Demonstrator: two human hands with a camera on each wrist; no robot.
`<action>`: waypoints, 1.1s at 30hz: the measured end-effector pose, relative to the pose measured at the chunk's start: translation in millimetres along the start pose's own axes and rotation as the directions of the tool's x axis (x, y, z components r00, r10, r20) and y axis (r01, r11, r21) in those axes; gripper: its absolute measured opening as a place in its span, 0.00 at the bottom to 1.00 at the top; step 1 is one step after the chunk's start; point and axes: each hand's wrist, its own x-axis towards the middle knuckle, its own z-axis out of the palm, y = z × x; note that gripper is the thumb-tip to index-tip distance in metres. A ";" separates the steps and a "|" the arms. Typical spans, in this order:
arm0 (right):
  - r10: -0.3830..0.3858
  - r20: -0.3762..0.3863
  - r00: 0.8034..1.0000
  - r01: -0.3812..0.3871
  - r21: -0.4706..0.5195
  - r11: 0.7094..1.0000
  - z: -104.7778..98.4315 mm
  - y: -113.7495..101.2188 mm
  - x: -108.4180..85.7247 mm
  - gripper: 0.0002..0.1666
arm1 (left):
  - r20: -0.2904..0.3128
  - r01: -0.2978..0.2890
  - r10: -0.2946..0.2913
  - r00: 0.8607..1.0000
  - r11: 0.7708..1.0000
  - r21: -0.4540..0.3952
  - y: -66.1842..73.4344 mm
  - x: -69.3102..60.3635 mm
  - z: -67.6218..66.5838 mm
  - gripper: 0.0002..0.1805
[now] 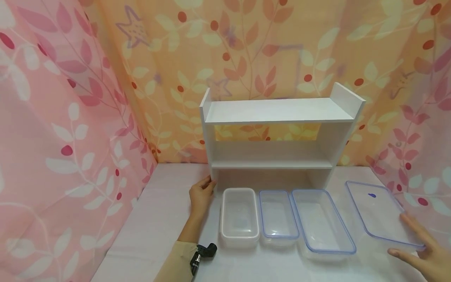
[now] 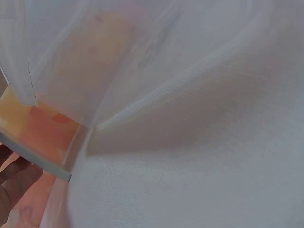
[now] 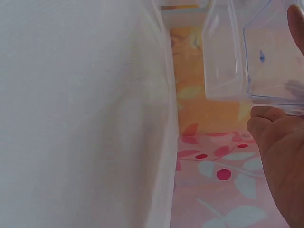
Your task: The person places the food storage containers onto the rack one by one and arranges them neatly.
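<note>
A white two-tier shelf rack [image 1: 271,162] stands at the back of the table. In the head view my left hand [image 1: 201,196] holds the lower front edge of its left side panel. The left wrist view shows the fingers [image 2: 21,178] against that panel [image 2: 42,164]. My right hand [image 1: 428,246] is at the near right corner of a large clear container with a blue-rimmed lid [image 1: 384,213]. Its fingers and thumb are spread about that corner, with fingertips at the rim. In the right wrist view, the same container [image 3: 223,61] is beside the hand [image 3: 285,147].
In a row before the rack stand a white-lidded container [image 1: 240,215], a small blue-rimmed one [image 1: 279,215] and a larger blue-rimmed one [image 1: 322,221]. Patterned orange cloth [image 1: 169,98] hangs behind, pink cloth [image 1: 63,137] at the sides. A white cloth [image 1: 158,219] covers the table.
</note>
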 end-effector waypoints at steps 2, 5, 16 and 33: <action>0.034 -0.027 0.999 -0.035 -0.026 0.999 -0.7 -4.6 0.9 0.63 | 0.003 -0.005 0.005 1.000 1.000 0.002 0.6 0.0 -0.5 0.18; 0.018 -0.075 0.997 -0.018 0.001 1.000 -1.3 -11.9 1.7 0.63 | 0.005 -0.009 0.009 1.000 1.000 0.004 0.7 -0.2 -0.8 0.18; -0.135 -0.137 0.981 0.143 0.049 0.988 -7.1 -47.6 14.3 0.64 | 0.003 -0.025 0.025 1.000 0.999 0.035 0.2 -0.4 -0.1 0.17; -0.082 -0.033 0.996 0.083 0.020 0.996 -4.0 -107.5 14.2 0.59 | 0.000 -0.118 0.119 0.993 0.985 0.123 -1.9 3.3 5.6 0.17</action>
